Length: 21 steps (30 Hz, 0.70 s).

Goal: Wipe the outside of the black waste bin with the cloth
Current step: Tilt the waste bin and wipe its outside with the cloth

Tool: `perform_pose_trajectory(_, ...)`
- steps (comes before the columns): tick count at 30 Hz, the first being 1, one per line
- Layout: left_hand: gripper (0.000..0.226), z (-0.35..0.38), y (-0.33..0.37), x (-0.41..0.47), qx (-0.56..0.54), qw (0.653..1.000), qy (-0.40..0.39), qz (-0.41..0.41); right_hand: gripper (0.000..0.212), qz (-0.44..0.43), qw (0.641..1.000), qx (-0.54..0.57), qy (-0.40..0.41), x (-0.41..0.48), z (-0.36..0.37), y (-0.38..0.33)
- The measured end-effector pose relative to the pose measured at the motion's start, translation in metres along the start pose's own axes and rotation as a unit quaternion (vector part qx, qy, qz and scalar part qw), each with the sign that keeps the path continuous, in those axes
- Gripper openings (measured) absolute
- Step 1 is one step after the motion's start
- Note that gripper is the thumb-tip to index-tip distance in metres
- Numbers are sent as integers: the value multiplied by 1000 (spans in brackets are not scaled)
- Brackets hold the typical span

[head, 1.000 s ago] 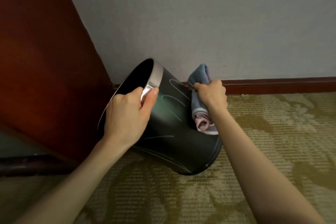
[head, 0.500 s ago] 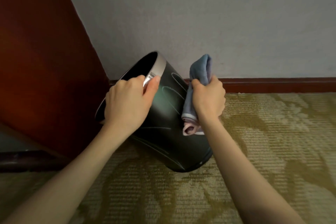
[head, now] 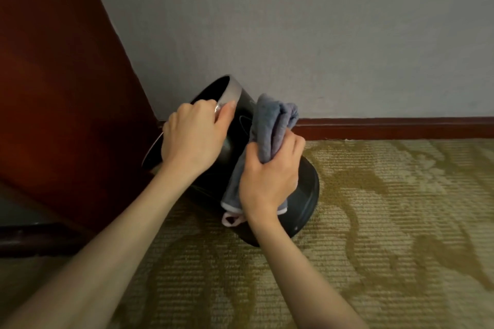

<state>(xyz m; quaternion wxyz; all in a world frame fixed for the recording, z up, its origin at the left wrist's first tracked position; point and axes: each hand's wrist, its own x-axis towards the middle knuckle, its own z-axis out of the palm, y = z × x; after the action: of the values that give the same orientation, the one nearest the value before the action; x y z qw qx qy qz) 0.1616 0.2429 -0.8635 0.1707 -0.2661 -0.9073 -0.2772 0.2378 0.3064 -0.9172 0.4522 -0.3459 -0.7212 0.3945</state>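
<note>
The black waste bin [head: 302, 203] is tilted on the carpet, its silver-rimmed mouth facing up and left toward the wooden panel. My left hand [head: 193, 139] grips the rim, thumb on the outside. My right hand [head: 270, 176] is closed on a bunched blue-grey cloth [head: 270, 125] and presses it against the upper side wall of the bin. The cloth's pink and white edge hangs below my wrist. Much of the bin's side is hidden behind my hands and the cloth.
A dark red wooden panel [head: 61, 88] stands close on the left, touching or nearly touching the bin's rim. A grey wall [head: 320, 35] with a red-brown skirting board [head: 401, 128] runs behind. Patterned olive carpet [head: 374, 248] covers the floor to the right and front.
My right hand has slid the cloth from the bin's far right side over onto its top side, toward me and left. The bin has turned a little under my left hand.
</note>
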Motion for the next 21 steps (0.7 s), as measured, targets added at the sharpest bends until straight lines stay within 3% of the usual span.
perform_pose_trajectory(8,50,-14,-16,-17,-31,999,4,8,26,48,996,-34,-64,37,7,-4)
perform_pose_trajectory(12,52,-22,-20,-33,-51,999,2,11,24,118,975,-64,-176,77,17,-2)
perform_pose_trajectory(16,50,-28,-23,-50,-95,995,-18,-9,43,154,937,-112,-293,111,36,6)
perform_pose_trajectory(21,56,-31,-22,-60,-112,993,-36,-3,52,156,916,-147,-340,124,47,13)
